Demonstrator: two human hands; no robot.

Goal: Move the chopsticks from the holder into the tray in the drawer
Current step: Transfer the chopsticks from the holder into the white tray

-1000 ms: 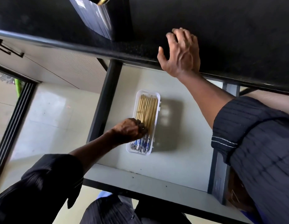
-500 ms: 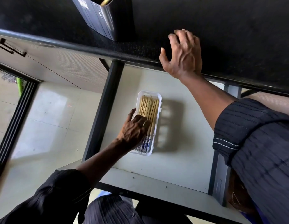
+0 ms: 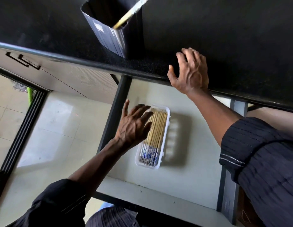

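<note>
A white tray [image 3: 165, 140] lies in the open drawer [image 3: 183, 182] and holds several bamboo chopsticks [image 3: 156, 128] with blue-patterned ends. My left hand [image 3: 134, 126] hovers over the tray's left side, fingers spread, holding nothing. My right hand [image 3: 190, 71] rests flat on the edge of the black countertop [image 3: 232, 38], fingers apart. A black square holder [image 3: 113, 33] stands on the counter at the top, with one chopstick [image 3: 131, 13] leaning out of it.
The drawer has dark side rails [image 3: 116, 112] and a pale floor. Left of it are a cabinet front [image 3: 69, 79] and a tiled floor [image 3: 57, 128] far below. The counter edge overhangs the back of the drawer.
My left hand has let go of the chopsticks in the tray, opened, and lifted up and back toward the counter. The view has tilted up, showing more of the holder.
</note>
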